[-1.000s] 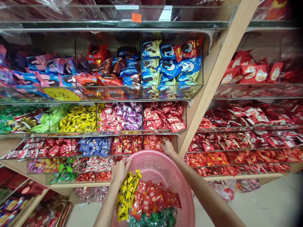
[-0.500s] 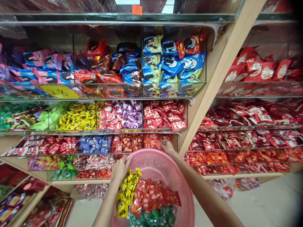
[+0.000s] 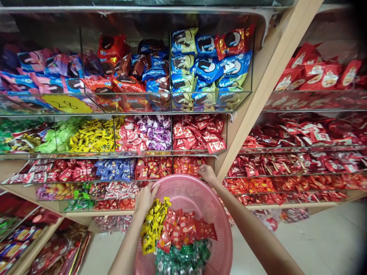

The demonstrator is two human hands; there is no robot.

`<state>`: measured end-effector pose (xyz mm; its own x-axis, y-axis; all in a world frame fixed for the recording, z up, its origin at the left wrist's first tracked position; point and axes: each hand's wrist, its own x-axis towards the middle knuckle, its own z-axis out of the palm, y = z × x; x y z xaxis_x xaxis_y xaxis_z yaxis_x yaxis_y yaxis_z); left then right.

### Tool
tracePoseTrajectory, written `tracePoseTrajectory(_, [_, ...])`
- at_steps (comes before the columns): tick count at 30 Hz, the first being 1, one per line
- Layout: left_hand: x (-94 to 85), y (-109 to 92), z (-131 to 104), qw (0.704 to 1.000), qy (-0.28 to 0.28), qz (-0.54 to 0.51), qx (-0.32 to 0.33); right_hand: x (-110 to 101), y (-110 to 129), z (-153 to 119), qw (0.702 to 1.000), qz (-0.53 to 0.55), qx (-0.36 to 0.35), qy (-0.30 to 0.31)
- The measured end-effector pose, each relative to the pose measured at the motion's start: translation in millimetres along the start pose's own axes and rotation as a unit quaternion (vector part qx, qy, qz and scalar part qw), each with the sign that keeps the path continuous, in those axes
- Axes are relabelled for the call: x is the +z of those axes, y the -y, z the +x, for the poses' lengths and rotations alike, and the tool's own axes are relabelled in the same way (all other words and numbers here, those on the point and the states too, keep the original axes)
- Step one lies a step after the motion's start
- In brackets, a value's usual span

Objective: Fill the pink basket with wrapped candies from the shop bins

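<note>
My left hand (image 3: 145, 200) is closed on the left rim of a pink perforated plastic basket (image 3: 223, 214), which tilts toward me. Inside lie yellow-wrapped candies (image 3: 155, 225) on the left, red candy packets (image 3: 183, 229) in the middle and green-wrapped candies (image 3: 183, 258) nearest me. Beyond the far rim, my right hand (image 3: 207, 172) is at the right end of a shelf compartment of small red candy packets (image 3: 186, 166). Its fingers are curled together; whatever they pinch is too small to make out.
Glass-fronted shelves hold purple-wrapped candies (image 3: 157, 131), blue candies (image 3: 114, 169) and cookie packs (image 3: 208, 72) above. A slanting wooden upright (image 3: 252, 114) stands right of my right hand. A yellow "28" price tag (image 3: 69, 104) hangs at left. Pale floor (image 3: 309, 236) shows below.
My right hand has lifted slightly and its fingers have curled in, at the red packets' compartment. The basket has shifted a little left and up in view.
</note>
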<state>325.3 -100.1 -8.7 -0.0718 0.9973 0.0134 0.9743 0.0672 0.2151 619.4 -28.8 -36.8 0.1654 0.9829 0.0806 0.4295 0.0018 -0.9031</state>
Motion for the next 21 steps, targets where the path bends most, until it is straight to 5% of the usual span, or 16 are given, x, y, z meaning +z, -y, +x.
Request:
tracePoseTrajectory(9, [-1.6,-0.7,-0.3,1.000,0.006,-0.005,0.001,-30.3,64.2,-38.5,0.982,0.008,-0.190,-0.010])
tracePoseTrajectory(12, [-2.6,-0.7,-0.4,1.000,0.005,-0.003,0.006,-28.4,75.3,-53.1,0.974,0.183,-0.110,0.075])
tracePoseTrajectory(15, [-2.3,0.1,-0.1,1.000,0.001,0.000,0.008,-22.5,78.4,-65.8,0.933,0.324,0.021,0.155])
tracePoseTrajectory(21, [-0.6,2.1,0.9,1.000,-0.002,-0.001,0.014,-10.3,70.0,-80.7,0.876,0.398,0.148,0.229])
